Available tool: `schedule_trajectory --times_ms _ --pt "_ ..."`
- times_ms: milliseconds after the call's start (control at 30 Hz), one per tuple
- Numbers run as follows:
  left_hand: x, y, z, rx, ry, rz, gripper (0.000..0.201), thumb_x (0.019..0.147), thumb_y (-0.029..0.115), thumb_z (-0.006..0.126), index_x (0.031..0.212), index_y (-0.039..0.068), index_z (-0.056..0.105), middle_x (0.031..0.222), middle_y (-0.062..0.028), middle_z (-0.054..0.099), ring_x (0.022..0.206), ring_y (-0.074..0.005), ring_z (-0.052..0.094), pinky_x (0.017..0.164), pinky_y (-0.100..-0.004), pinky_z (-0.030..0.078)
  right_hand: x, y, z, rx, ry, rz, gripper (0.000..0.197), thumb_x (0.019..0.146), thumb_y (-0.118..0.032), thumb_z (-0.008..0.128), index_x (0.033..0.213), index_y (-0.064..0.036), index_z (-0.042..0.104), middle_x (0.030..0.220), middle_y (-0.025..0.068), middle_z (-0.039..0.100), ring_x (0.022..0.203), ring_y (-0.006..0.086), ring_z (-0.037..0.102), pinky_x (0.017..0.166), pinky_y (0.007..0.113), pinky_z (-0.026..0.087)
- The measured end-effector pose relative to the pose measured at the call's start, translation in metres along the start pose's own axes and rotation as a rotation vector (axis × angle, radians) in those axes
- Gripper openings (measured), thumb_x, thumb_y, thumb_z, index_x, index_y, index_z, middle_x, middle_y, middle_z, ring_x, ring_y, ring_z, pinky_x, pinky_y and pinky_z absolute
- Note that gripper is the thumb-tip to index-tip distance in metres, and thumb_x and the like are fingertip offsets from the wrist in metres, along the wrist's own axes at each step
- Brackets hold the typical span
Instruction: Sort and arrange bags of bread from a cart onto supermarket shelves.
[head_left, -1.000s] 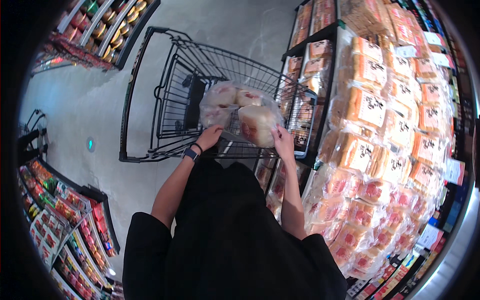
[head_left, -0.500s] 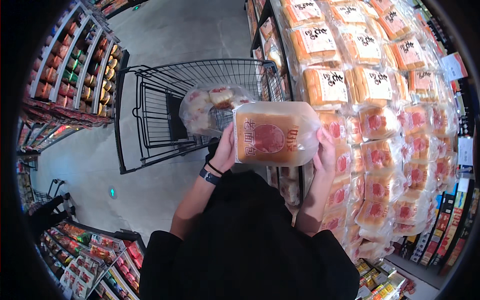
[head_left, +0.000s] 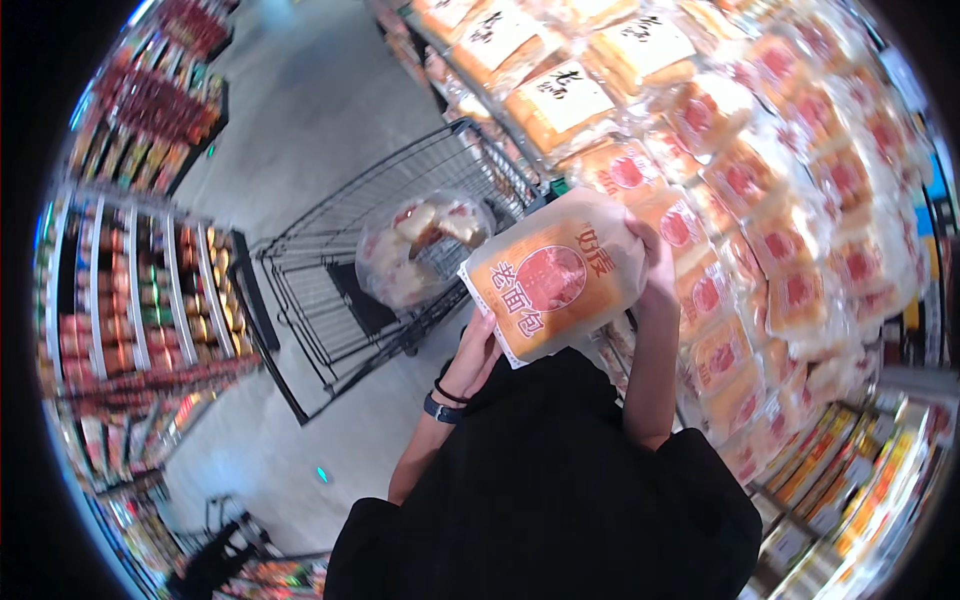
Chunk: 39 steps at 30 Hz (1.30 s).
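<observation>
A clear plastic bag of bread [head_left: 553, 277] with a red round print is held up in front of me, tilted so its right side is higher. My left hand [head_left: 474, 358], with a dark watch and a band on the wrist, holds its lower left corner, the fingers partly hidden behind it. At its right end, my right hand [head_left: 655, 265] grips the bag. Just beyond it to the left, a transparent round package of pale bread pieces [head_left: 412, 252] lies in the black wire shopping cart [head_left: 330, 235].
Many bagged loaves [head_left: 745, 180] are stacked on a display to my right. Shelves of packaged goods [head_left: 140, 290] line the left side. Grey floor [head_left: 300, 110] runs past the cart. At the lower left stands a person in dark clothes [head_left: 215, 560] by another cart.
The view has swung round, so the cart and bread display appear slanted. The held bag is now tilted, and its print reads from a different angle. Both hands still hold it.
</observation>
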<state>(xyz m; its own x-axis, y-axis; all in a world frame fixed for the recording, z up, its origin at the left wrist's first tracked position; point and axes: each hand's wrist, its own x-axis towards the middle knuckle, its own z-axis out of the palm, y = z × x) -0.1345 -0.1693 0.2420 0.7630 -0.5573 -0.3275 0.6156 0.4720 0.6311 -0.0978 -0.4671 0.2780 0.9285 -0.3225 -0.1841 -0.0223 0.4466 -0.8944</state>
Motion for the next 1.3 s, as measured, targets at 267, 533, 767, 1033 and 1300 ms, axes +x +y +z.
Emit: schedule_trajectory --times_ms 267,533,767,1033,1300 --pt "-0.008 0.057 -0.001 0.332 -0.153 -0.053 0.068 0.107 0.036 0.044 0.158 0.005 0.013 0.159 -0.0079 0.027 0.146 -0.0191 0.026 0.12 -0.035 0.02 -0.021 -0.028 0.032 0.365 0.038 0.171 0.039 0.095 -0.026 0.063 0.122 0.001 0.063 0.112 0.012 0.07 0.1 0.023 0.067 0.091 0.036 0.053" --pt "-0.043 0.094 -0.031 0.394 -0.1 -0.11 0.066 0.107 0.035 0.045 0.159 0.009 0.013 0.158 -0.0072 0.029 0.144 -0.0188 0.03 0.117 -0.0353 0.026 -0.029 0.0 0.093 0.335 0.038 0.15 0.039 0.096 -0.029 0.061 0.12 0.0018 0.065 0.109 0.0114 0.071 0.096 0.0229 0.068 0.089 0.037 0.053" --pt "-0.043 0.107 -0.102 0.114 -0.063 -0.132 0.066 0.106 0.038 0.047 0.158 0.011 0.017 0.157 -0.0075 0.033 0.144 -0.0196 0.033 0.119 -0.0377 0.028 -0.011 0.043 0.13 0.255 0.042 0.219 0.031 0.095 -0.026 0.063 0.109 0.0012 0.069 0.098 0.0079 0.073 0.084 0.0181 0.069 0.081 0.032 0.054" --pt "-0.028 0.13 -0.101 0.237 -0.142 -0.126 0.064 0.108 0.031 0.045 0.158 0.005 0.016 0.157 -0.0075 0.032 0.142 -0.0188 0.034 0.118 -0.0359 0.029 -0.01 0.039 0.131 0.228 0.106 0.197 0.025 0.094 -0.024 0.066 0.102 -0.0005 0.071 0.091 0.0054 0.072 0.079 0.0133 0.068 0.072 0.029 0.054" --pt "0.019 0.107 -0.059 0.228 -0.147 -0.207 0.063 0.107 0.023 0.047 0.158 0.005 0.015 0.155 -0.0067 0.034 0.141 -0.017 0.034 0.118 -0.0333 0.026 0.004 0.006 0.094 0.124 0.261 0.088 0.038 0.096 -0.03 0.066 0.119 0.0002 0.063 0.109 0.0063 0.068 0.094 0.0121 0.064 0.084 0.027 0.052"
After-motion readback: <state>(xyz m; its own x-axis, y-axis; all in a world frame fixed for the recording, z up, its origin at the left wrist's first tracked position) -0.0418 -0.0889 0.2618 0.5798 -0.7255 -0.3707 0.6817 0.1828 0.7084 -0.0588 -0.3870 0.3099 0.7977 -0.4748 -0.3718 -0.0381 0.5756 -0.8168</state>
